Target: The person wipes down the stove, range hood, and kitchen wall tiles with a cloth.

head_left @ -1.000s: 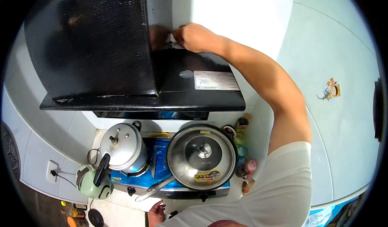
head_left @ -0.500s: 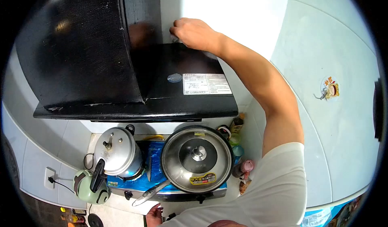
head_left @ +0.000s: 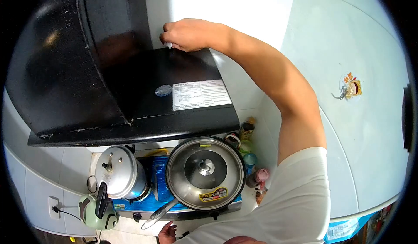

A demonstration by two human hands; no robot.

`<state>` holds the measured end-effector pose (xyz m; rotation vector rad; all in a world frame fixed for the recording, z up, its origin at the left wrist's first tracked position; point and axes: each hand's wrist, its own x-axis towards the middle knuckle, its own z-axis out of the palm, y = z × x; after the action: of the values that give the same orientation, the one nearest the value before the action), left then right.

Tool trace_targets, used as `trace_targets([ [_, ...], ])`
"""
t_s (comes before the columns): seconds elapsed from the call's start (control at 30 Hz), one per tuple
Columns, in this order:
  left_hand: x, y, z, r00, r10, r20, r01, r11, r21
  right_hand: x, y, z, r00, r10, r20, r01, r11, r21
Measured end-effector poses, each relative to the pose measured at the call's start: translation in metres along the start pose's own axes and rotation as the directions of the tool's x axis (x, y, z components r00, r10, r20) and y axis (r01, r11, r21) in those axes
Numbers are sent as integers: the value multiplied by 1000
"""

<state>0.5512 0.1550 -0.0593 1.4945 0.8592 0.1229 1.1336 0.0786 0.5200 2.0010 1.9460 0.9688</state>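
My right hand is closed on a small white cloth or tissue, at the back edge of the black range hood, against the wall. Below it on the hood's slope are a white label and a round sticker. Low in the view, my left hand is partly visible near the counter's front edge, fingers loosely apart and holding nothing visible. It is just below the handle of a lidded pan.
A pressure cooker and the pan stand on a stove with blue covering. A green appliance is at the left. Several bottles line the right wall, which bears a hook.
My right hand has moved left along the hood's back edge with the white piece. The view has shifted, so the hood appears further left and lower. My left hand stays low.
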Motion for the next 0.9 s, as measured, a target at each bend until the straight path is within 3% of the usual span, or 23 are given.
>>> trace_targets([
  [0.1,5,-2,3,1000,-8,16,10,998,-67,-2,1,0,999,-29,-32,28,999,-44],
  [0.2,6,14,6,998,-40,-42,40,999,-5,-15,9,-2,984,-74,-160,56,992,-113],
  [0.27,-5,29,8,1000,-6,-17,7,999,38,-28,26,-13,949,145,-280,-190,972,-140],
  [0.33,-10,32,5,999,32,3,-32,998,53,-35,38,-21,913,197,-356,-326,879,-348],
  [0.4,-8,29,0,998,68,18,-69,995,67,-46,85,-24,814,20,-581,-291,879,-378],
  [0.47,-7,13,0,998,-60,-37,60,998,-3,-54,120,-59,679,98,-728,-427,859,-283],
  [0.53,-19,31,1,995,-88,-37,84,993,-86,-54,108,-82,682,252,-687,-524,823,-219],
  [0.67,-12,24,3,999,-53,3,53,998,-26,-51,99,-69,623,208,-754,-504,844,-184],
  [0.73,-12,35,8,1000,-1,-9,1,1000,-8,-54,85,-65,600,91,-795,-414,886,-211],
  [0.87,-7,54,12,999,11,52,-19,988,151,-68,79,-48,645,228,-730,-417,905,-86],
  [0.9,-6,49,12,999,7,53,-15,988,153,-80,87,-21,655,250,-713,-510,843,-173],
])
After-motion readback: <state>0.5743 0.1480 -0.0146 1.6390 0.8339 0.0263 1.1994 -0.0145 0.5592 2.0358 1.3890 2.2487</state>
